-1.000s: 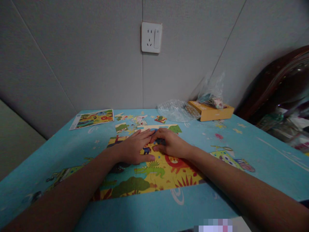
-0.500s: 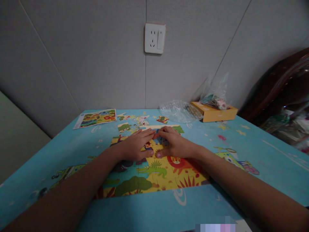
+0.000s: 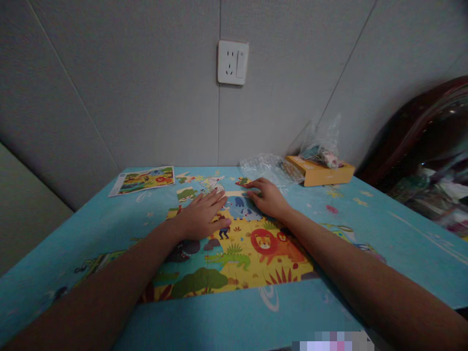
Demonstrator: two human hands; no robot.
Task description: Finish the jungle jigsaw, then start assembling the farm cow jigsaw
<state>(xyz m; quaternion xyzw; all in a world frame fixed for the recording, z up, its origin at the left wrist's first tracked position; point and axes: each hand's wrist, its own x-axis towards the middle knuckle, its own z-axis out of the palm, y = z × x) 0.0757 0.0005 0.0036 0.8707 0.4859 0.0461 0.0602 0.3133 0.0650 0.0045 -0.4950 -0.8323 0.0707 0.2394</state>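
Right hand [image 3: 268, 197] has moved away from the left hand and now reaches toward the far side of the table, uncovering a blue elephant section [image 3: 239, 207] of the jigsaw puzzle [image 3: 237, 246]. Left hand [image 3: 201, 214] remains in nearly the same place.

Left: palm down over the puzzle's upper left part, hand spread flat, fingers extended forward, thumb set well apart; nothing seen in its grasp. Right: thumb and forefinger parted, forefinger tip at a loose red-and-green piece [image 3: 242, 181] beyond the puzzle's far edge. Contact with this piece: cannot tell.

Puzzle position: flat on the light blue tablecloth [image 3: 204, 321], centred in front of the person, between the two forearms. Lion, crocodile and bush are visible in the near portion. Tabbed seam shows between elephant section and yellow area; cannot tell whether it is fully closed.

Other pieces: a green-and-cream piece [image 3: 186, 194] lies just past the left hand; a further small piece [image 3: 185, 179] lies behind it.

Surroundings: printed picture sheet [image 3: 148, 180] at far left; crumpled clear plastic [image 3: 265, 165] at far right, just beside an orange box [image 3: 329, 174] bearing a clear bag [image 3: 323, 144]. White wall socket [image 3: 233, 62] above.
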